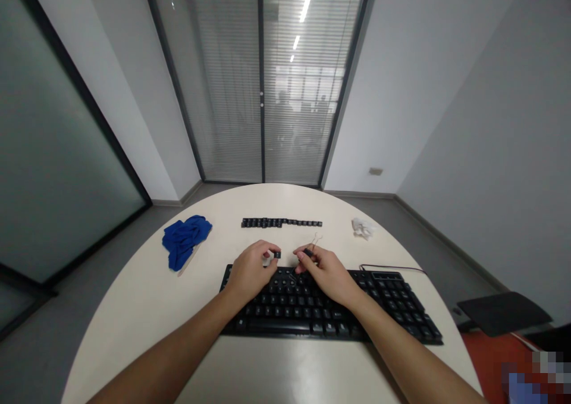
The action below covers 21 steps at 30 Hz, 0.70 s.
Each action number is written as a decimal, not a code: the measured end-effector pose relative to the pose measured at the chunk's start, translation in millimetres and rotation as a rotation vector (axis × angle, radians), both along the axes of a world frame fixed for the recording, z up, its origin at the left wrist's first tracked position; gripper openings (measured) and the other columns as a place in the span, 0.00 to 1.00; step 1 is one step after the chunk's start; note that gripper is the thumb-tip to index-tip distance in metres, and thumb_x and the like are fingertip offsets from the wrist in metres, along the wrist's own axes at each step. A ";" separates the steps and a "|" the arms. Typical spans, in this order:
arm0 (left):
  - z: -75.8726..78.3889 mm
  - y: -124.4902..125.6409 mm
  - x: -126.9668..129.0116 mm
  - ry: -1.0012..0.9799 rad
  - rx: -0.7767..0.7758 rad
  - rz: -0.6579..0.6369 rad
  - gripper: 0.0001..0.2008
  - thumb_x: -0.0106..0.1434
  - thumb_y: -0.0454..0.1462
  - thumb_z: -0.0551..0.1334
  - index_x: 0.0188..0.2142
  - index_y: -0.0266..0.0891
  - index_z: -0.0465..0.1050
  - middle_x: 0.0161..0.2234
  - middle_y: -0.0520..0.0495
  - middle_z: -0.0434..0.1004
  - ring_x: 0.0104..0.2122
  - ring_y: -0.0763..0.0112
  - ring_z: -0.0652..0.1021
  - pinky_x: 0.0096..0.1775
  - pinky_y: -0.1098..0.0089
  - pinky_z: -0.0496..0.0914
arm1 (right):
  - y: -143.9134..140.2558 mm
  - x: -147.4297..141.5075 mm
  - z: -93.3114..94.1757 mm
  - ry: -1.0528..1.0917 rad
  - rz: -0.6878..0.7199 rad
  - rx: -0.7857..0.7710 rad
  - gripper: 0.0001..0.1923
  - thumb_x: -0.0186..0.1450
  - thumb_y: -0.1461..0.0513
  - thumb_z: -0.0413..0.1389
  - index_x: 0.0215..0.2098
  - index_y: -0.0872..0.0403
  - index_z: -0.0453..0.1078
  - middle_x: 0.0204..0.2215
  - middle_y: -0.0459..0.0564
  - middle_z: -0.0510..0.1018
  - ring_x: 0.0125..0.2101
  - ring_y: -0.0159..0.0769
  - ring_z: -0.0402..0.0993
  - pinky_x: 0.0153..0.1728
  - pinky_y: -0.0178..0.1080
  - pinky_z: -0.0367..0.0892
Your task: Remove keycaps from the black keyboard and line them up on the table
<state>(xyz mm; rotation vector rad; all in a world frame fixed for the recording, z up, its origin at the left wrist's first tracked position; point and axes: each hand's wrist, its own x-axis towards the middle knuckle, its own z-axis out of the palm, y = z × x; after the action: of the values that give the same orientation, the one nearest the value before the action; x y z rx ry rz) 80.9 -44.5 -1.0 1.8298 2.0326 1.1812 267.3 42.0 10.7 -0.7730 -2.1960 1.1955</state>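
Note:
A black keyboard (279,325) lies in front of me, with several keycaps off its upper rows. My left hand (253,271) is over its upper left part, thumb and forefinger pinching a small black keycap (277,254). My right hand (325,271) is closed around the black handle of a wire keycap puller (307,253), whose thin wire loops (316,239) point away from me. The two hands are a short way apart above the keyboard's back edge. Beyond them, loose black keycaps (263,222) lie in rows on the table.
The round pale table (134,309) carries a crumpled blue cloth (185,237) at the left, with a thin stick (188,261) beside it. At the right are a crumpled white tissue (363,228) and the keyboard's cable (392,267). A chair (504,312) stands beyond the right edge.

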 end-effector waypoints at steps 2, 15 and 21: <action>1.1 5.2 -0.5 -0.037 -0.061 0.033 0.11 0.57 0.32 0.62 0.39 0.43 0.77 0.34 0.51 0.78 0.32 0.69 0.76 0.37 0.69 0.71 | 0.0 0.8 0.9 -0.009 -0.003 0.009 0.15 0.71 0.52 0.49 0.40 0.53 0.71 0.28 0.46 0.81 0.32 0.36 0.77 0.35 0.36 0.66; 5.9 56.8 -2.6 0.188 -0.264 0.030 0.11 0.57 0.33 0.63 0.38 0.46 0.79 0.35 0.49 0.81 0.37 0.63 0.79 0.39 0.69 0.70 | -1.0 2.6 2.0 -0.057 -0.029 0.094 0.16 0.70 0.52 0.50 0.38 0.53 0.75 0.28 0.47 0.82 0.29 0.38 0.76 0.32 0.36 0.66; -0.6 60.9 -6.2 0.244 -0.279 0.007 0.11 0.58 0.33 0.62 0.40 0.44 0.78 0.39 0.48 0.81 0.40 0.63 0.79 0.42 0.68 0.70 | -1.4 2.7 3.3 -0.055 -0.029 0.099 0.16 0.70 0.52 0.50 0.36 0.52 0.74 0.27 0.47 0.82 0.29 0.37 0.76 0.32 0.36 0.65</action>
<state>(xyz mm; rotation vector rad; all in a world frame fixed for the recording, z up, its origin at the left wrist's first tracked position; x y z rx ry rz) 74.7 16.4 -1.6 1.9013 2.1982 0.6574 270.1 40.5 13.9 -0.8023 -2.2620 1.0552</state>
